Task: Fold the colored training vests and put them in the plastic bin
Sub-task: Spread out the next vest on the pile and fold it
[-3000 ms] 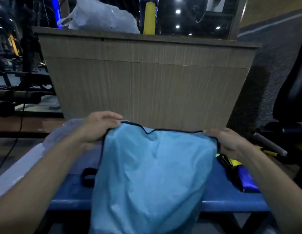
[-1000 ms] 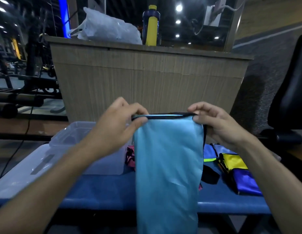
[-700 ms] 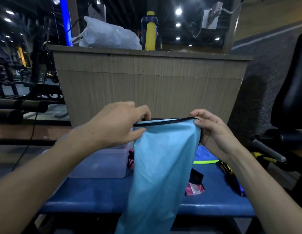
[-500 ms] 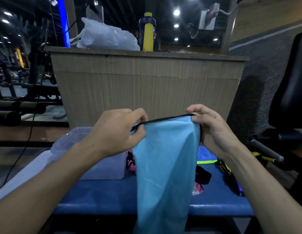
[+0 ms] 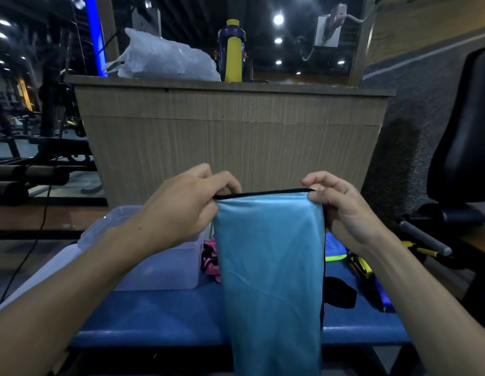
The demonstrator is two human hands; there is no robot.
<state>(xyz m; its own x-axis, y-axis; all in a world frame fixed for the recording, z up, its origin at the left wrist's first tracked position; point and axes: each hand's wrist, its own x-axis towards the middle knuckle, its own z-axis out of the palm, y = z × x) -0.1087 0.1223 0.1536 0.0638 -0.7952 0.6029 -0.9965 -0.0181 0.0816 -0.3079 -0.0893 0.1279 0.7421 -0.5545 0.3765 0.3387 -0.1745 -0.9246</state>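
Above the bench (image 5: 165, 318), left hand (image 5: 181, 213) and right hand (image 5: 344, 213) raised apart, each pinching a top corner of the hanging blue vest (image 5: 268, 267), clear bin (image 5: 160, 267) left below, contents unclear, pink vest (image 5: 210, 263) beside it

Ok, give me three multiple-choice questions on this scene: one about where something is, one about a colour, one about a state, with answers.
1. Where is the clear plastic bin?
A. on the blue bench, to the left of the hanging vest
B. on the wooden counter
C. on the floor

2. What colour is the vest being held up?
A. pink
B. light blue with black trim
C. yellow

3. How is the vest held?
A. lying flat on the bench
B. by one hand only
C. by its top edge, left hand and right hand pinching the corners

Answers: 1 A, it sits on the bench. 2 B, the cloth is light blue. 3 C, both hands pinch the top edge and it hangs down.
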